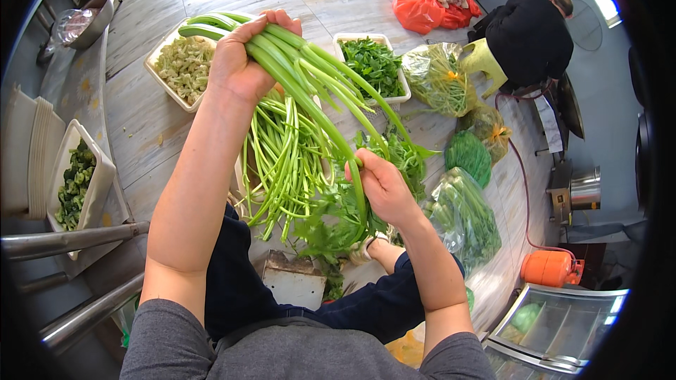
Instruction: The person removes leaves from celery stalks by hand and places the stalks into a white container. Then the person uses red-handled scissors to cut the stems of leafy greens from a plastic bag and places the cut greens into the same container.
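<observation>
My left hand (252, 60) is wrapped around the thick ends of a bunch of green celery stalks (282, 55), held up before me. Lower down, my right hand (385, 187) pinches one of these stalks near its leafy end. Long trimmed celery stems (288, 150) lie heaped over a basket beneath the bunch. Loose celery leaves (325, 221) spread on the floor below my right hand, which partly hides them. Beyond the bunch stands a white plastic basket (406, 92) filled with cut green leaves (372, 63).
Cauliflower florets (182, 63) fill a basket at upper left; broccoli (78, 184) sits in another at far left. Bagged vegetables (467, 221) line the right side. A person in black (528, 37) sits on a yellow stool (483, 66). An orange gas cylinder (546, 269) has a hose attached.
</observation>
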The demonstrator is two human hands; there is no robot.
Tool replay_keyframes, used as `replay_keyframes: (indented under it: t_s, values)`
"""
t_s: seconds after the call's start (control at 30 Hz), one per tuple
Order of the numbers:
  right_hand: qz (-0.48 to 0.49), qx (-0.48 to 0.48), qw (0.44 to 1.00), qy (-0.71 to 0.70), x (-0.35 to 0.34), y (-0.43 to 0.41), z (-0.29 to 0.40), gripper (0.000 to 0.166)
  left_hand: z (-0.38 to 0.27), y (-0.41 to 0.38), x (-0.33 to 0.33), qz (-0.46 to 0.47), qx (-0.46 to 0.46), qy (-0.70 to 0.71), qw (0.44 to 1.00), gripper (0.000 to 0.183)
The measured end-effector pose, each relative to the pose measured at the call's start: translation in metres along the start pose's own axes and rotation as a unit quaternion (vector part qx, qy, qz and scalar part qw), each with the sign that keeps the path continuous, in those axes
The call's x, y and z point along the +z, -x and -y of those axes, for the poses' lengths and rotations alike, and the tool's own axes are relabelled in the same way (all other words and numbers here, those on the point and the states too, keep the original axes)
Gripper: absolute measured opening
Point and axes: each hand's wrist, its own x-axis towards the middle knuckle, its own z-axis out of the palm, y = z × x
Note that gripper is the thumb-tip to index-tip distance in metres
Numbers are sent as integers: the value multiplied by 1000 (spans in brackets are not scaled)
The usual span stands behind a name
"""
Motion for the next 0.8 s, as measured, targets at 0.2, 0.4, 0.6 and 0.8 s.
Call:
replay_keyframes:
  t_s: [0.2,0.4,0.6,0.8]
  values:
    - [-7,38,996,-84,-4,-4,-12,21,11,-2,-2,-23,4,-22,999,9]
    - [62,115,977,-171,-10,-7,-28,33,4,-6,-4,-74,58,-57,994,6]
    - [28,220,975,-4,-18,20,-63,35,-35,-3,6,-19,91,-9,996,10]
    - [73,121,959,-246,-23,17,-44,29,-39,2,5,-46,115,-22,992,10]
